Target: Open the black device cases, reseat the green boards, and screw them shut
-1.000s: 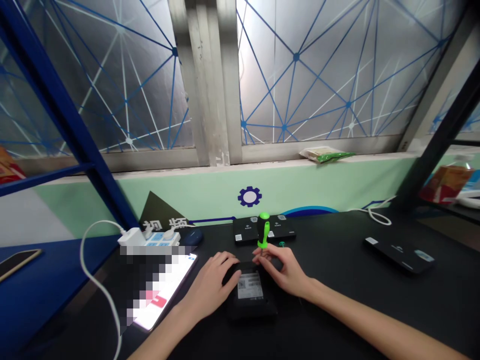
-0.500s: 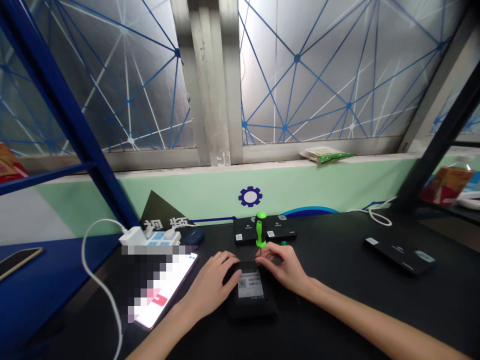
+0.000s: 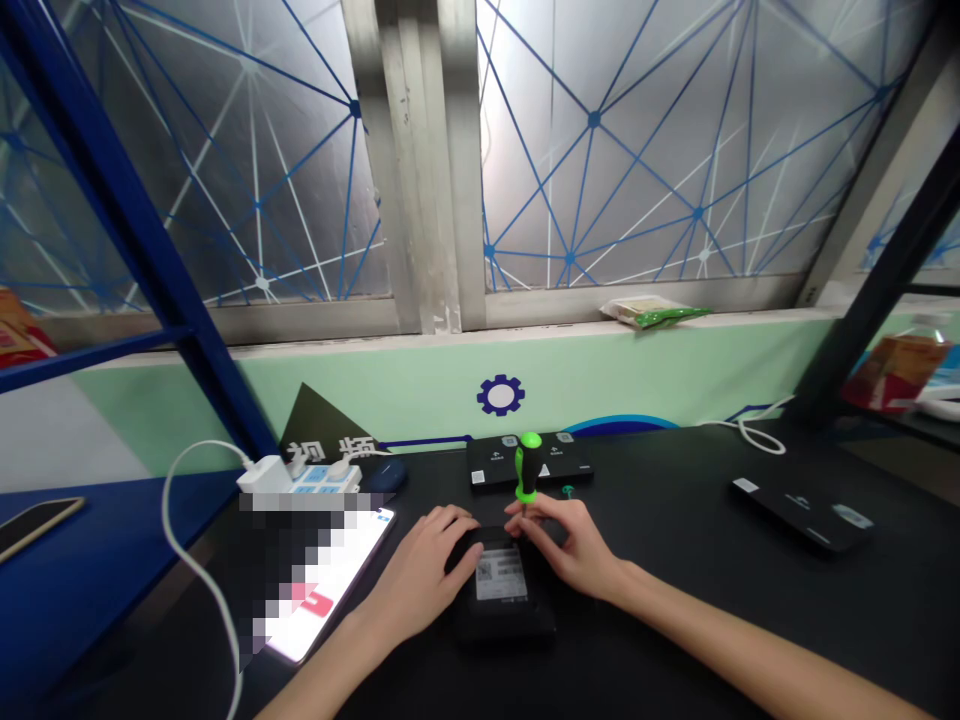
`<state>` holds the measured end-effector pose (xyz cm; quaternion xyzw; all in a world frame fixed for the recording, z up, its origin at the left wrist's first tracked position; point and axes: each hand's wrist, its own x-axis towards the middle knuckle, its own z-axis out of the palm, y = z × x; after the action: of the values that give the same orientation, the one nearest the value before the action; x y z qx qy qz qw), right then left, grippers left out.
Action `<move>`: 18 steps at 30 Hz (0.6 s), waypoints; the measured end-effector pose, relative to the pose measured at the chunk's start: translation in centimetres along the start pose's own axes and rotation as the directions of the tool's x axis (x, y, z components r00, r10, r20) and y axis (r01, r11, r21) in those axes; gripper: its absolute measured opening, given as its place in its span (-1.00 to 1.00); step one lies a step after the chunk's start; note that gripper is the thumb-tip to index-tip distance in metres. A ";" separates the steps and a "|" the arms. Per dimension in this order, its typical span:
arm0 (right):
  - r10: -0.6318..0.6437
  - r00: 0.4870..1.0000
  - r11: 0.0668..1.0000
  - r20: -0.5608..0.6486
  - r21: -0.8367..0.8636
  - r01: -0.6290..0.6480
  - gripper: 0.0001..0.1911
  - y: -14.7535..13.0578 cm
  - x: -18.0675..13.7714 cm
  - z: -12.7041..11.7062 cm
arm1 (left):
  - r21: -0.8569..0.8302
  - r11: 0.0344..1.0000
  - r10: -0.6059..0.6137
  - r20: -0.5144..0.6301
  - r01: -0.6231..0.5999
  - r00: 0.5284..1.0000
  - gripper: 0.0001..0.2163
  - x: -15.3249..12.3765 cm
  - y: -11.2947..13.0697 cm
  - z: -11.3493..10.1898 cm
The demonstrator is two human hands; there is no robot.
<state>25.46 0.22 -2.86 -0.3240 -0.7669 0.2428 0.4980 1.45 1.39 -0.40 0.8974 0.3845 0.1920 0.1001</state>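
A flat black device (image 3: pixel 517 625) with a white printed label lies on the dark table in front of me. My left hand (image 3: pixel 431 565) grips its far left side, the thumb along the label's edge and the fingers around the far corner. Over the far right part of the device stands a green and black screwdriver (image 3: pixel 529 470), nearly upright with a slight lean to the right. My right hand (image 3: pixel 566 540) pinches its metal shaft low down, below the handle. The screwdriver's tip is hidden by the fingers.
Two black boxes (image 3: pixel 491 465) lie behind the screwdriver, another black device (image 3: pixel 802 515) at the right. On the left are a lit phone (image 3: pixel 337 590), a power strip (image 3: pixel 322 480) with a white cable (image 3: pixel 217 580), and a dark blue case (image 3: pixel 388 473). A small green item (image 3: pixel 568 491) lies near my right hand.
The screwdriver's handle has turned, showing more black, and its top has shifted slightly right and down. My right hand's fingers have shifted a little on the shaft. My left hand stays put.
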 end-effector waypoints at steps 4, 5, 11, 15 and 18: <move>0.059 0.997 0.998 -0.047 0.002 -0.059 -0.81 0.3 0.2 0.2 | 0.016 1.000 -0.002 -0.002 0.002 1.000 -0.77 -0.1 -0.1 0.2; 0.076 0.996 0.997 -0.054 0.011 -0.075 -0.81 0.4 0.3 0.3 | 0.019 1.000 -0.003 -0.002 0.003 1.000 -0.77 -0.1 -0.1 0.2; 0.124 0.989 0.992 -0.087 0.007 -0.123 -0.75 0.4 0.4 0.4 | 0.006 1.000 -0.004 0.001 0.004 1.000 -0.77 0.0 0.0 0.0; 0.116 0.989 0.993 -0.092 -0.018 -0.118 -0.73 0.4 0.4 0.6 | 0.000 1.000 -0.005 -0.003 0.005 1.000 -0.77 -0.1 0.0 -0.1; 0.093 0.993 0.995 -0.070 -0.037 -0.096 -0.75 0.2 0.4 0.6 | -0.003 1.000 -0.006 0.001 0.006 1.000 -0.78 -0.1 0.0 0.0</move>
<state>24.85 0.65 -3.00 -0.3780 -0.7380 0.2396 0.5051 1.44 1.32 -0.41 0.8961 0.3869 0.1919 0.1020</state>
